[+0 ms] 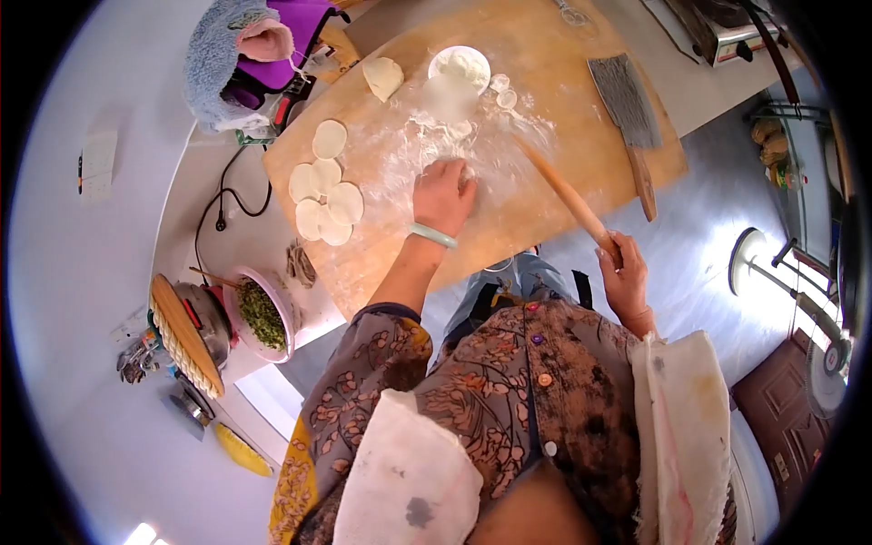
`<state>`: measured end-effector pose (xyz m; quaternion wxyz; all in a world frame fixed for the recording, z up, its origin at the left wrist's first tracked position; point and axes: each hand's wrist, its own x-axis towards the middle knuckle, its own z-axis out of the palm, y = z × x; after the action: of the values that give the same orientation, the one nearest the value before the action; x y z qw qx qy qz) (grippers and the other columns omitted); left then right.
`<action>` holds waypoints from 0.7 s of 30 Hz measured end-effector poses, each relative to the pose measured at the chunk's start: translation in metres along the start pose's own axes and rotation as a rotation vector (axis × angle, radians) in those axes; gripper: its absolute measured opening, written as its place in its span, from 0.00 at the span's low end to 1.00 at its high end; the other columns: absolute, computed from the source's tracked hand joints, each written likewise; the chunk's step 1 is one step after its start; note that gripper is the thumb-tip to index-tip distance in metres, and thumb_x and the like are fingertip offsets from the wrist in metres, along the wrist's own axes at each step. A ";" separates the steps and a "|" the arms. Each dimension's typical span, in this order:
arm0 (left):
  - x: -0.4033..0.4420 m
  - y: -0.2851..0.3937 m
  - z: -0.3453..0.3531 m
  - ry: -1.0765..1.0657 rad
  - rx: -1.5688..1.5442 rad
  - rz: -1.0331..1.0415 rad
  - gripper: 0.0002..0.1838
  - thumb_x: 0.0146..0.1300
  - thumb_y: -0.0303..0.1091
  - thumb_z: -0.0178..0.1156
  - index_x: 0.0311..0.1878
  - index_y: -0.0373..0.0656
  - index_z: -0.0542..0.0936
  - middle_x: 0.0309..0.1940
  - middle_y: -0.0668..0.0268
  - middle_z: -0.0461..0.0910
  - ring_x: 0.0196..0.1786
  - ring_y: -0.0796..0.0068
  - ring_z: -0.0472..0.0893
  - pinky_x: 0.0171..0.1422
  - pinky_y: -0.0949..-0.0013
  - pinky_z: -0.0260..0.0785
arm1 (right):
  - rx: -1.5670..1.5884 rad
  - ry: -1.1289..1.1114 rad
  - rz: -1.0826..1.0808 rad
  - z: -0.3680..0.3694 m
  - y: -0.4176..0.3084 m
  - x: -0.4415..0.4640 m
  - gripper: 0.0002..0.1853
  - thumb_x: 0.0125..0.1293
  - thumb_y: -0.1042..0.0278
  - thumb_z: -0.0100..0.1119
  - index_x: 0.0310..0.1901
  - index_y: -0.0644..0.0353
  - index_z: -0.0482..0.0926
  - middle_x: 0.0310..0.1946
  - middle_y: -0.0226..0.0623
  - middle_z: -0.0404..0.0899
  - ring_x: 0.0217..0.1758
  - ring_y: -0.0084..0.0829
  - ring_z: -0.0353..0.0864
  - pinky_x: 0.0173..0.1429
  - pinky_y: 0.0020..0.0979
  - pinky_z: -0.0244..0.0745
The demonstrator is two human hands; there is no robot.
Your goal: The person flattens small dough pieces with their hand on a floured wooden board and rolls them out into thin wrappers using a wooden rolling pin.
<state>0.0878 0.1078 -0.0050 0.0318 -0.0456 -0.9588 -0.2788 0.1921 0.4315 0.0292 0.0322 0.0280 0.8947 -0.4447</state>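
Observation:
My right hand is wrapped round the near end of a wooden rolling pin, whose far tip rests over the floured area of the wooden board. My left hand, with a pale bangle at the wrist, lies on the flour with its fingers curled down. What is under those fingers is hidden. Beyond it are loose flour and a white bowl of flour. Small dough pieces sit beside the bowl. To the left lie several round dough wrappers, some overlapping, and a larger dough lump.
A cleaver lies on the board's right side, its handle past the edge. A whisk is at the back. Left of the board stand a pink-rimmed bowl of chopped green filling and a black cable. A fan stands far right.

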 end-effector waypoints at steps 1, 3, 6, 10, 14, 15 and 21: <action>-0.003 0.000 0.001 0.003 0.014 -0.014 0.17 0.57 0.37 0.69 0.49 0.44 0.82 0.45 0.61 0.81 0.50 0.55 0.79 0.56 0.53 0.71 | 0.001 -0.002 -0.003 0.000 0.000 0.000 0.14 0.66 0.75 0.64 0.52 0.64 0.77 0.43 0.48 0.80 0.40 0.46 0.82 0.44 0.37 0.78; -0.007 0.002 -0.001 0.012 0.041 -0.045 0.17 0.56 0.38 0.69 0.48 0.45 0.82 0.46 0.62 0.80 0.50 0.55 0.79 0.57 0.53 0.70 | 0.001 -0.009 -0.012 -0.001 -0.001 0.002 0.15 0.66 0.76 0.64 0.53 0.65 0.76 0.42 0.47 0.80 0.41 0.45 0.82 0.44 0.36 0.78; -0.013 0.003 -0.009 0.025 0.061 -0.034 0.24 0.55 0.41 0.71 0.55 0.42 0.80 0.54 0.59 0.79 0.56 0.55 0.77 0.62 0.52 0.68 | 0.035 -0.010 -0.013 -0.002 0.003 0.003 0.15 0.66 0.77 0.64 0.53 0.65 0.76 0.42 0.46 0.80 0.40 0.42 0.83 0.43 0.34 0.78; -0.005 0.004 -0.013 0.081 0.116 0.235 0.38 0.57 0.49 0.70 0.66 0.38 0.72 0.66 0.52 0.71 0.70 0.50 0.69 0.74 0.51 0.61 | 0.032 -0.019 0.013 -0.005 0.004 0.003 0.15 0.66 0.77 0.64 0.53 0.65 0.76 0.43 0.45 0.79 0.39 0.40 0.83 0.42 0.32 0.79; 0.024 0.012 -0.008 -0.195 0.133 0.562 0.45 0.56 0.52 0.70 0.71 0.36 0.67 0.73 0.50 0.64 0.77 0.51 0.62 0.80 0.51 0.54 | 0.033 -0.012 -0.014 -0.003 0.002 0.005 0.15 0.66 0.78 0.64 0.54 0.65 0.76 0.43 0.45 0.79 0.40 0.39 0.83 0.41 0.32 0.79; 0.031 0.010 -0.005 -0.287 0.127 0.620 0.46 0.55 0.52 0.71 0.72 0.36 0.66 0.74 0.50 0.63 0.78 0.51 0.61 0.82 0.52 0.52 | 0.038 -0.006 -0.020 -0.003 0.001 0.006 0.15 0.66 0.78 0.64 0.54 0.65 0.77 0.43 0.45 0.79 0.40 0.38 0.83 0.41 0.32 0.79; 0.052 -0.002 0.001 -0.513 0.190 0.757 0.49 0.54 0.52 0.71 0.74 0.37 0.62 0.78 0.52 0.57 0.81 0.56 0.55 0.85 0.53 0.45 | 0.021 0.014 0.034 -0.007 -0.002 0.006 0.14 0.65 0.78 0.64 0.52 0.66 0.78 0.43 0.45 0.80 0.40 0.38 0.83 0.41 0.31 0.79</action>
<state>0.0355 0.1105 -0.0020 -0.1030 -0.4568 -0.8727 -0.1381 0.1857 0.4363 0.0344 0.0334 0.0467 0.8895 -0.4533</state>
